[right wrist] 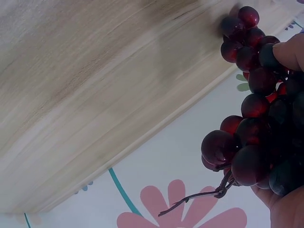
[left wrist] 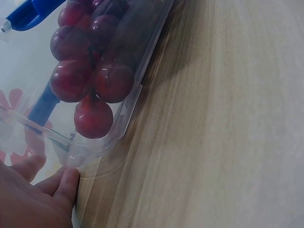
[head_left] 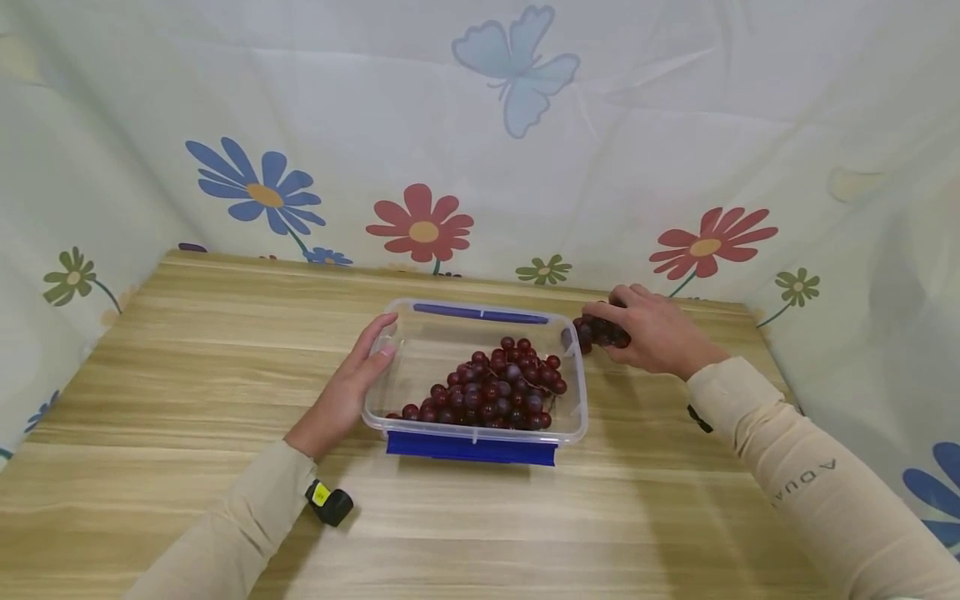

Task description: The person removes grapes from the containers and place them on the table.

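A clear plastic food container [head_left: 420,350] with blue clip flaps stands on the table, a large bunch of dark red grapes [head_left: 487,396] inside it. My left hand [head_left: 347,390] holds the container's left side, thumb and fingers at the rim. In the left wrist view, the fingertips [left wrist: 70,183] meet the clear corner below the grapes. To the right of the container, my right hand [head_left: 658,332] grips a second bunch of red grapes [head_left: 592,332]. The right wrist view shows this bunch [right wrist: 254,130] between thumb and fingers, its brown stem sticking out.
The wood-grain table [head_left: 225,375] ends at a back edge just behind the right hand. A pale curtain [head_left: 337,108] printed with flowers and a butterfly hangs around the back and sides. A black wrist camera [head_left: 330,505] is strapped to the left sleeve.
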### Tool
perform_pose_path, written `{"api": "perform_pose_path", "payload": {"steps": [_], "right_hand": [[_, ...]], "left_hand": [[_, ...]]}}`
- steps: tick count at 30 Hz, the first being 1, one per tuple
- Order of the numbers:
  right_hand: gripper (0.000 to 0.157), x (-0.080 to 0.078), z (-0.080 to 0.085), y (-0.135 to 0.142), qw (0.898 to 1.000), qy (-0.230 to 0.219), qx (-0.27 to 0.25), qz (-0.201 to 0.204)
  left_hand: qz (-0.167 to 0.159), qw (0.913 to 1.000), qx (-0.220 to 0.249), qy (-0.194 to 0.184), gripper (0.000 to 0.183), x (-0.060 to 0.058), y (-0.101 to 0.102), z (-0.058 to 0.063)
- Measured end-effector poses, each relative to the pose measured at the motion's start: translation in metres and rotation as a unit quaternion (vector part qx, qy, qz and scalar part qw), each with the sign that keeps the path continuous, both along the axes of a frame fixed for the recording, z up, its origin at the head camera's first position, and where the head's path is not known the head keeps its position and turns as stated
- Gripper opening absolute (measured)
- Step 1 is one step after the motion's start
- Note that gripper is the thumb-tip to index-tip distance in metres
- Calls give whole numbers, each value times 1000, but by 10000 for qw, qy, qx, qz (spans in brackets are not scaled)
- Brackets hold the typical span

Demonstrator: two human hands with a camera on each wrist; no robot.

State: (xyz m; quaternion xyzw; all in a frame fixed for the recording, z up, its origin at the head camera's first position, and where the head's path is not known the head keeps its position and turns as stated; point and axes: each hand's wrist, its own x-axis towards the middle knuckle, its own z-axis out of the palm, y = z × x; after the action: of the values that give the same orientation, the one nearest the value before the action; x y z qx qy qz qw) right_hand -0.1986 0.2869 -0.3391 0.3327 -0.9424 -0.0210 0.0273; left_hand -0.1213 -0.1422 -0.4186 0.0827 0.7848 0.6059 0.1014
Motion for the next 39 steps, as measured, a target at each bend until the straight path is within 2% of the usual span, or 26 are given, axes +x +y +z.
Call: {"api": "perform_pose_path", "payload": {"steps": [12, 28, 39], "right_hand": [[62, -2, -2, 9, 9990, -277, 69, -342], [62, -4, -7, 25, 9988, -169, 194, -411], [63, -9, -13, 31, 9979, 45, 506, -401]], "left_hand": [[14, 10000, 21, 21, 54, 1, -1, 2], [4, 10000, 48, 11, 54, 0, 0, 1], [48, 10000, -9, -2, 53, 1, 0, 4]]}}
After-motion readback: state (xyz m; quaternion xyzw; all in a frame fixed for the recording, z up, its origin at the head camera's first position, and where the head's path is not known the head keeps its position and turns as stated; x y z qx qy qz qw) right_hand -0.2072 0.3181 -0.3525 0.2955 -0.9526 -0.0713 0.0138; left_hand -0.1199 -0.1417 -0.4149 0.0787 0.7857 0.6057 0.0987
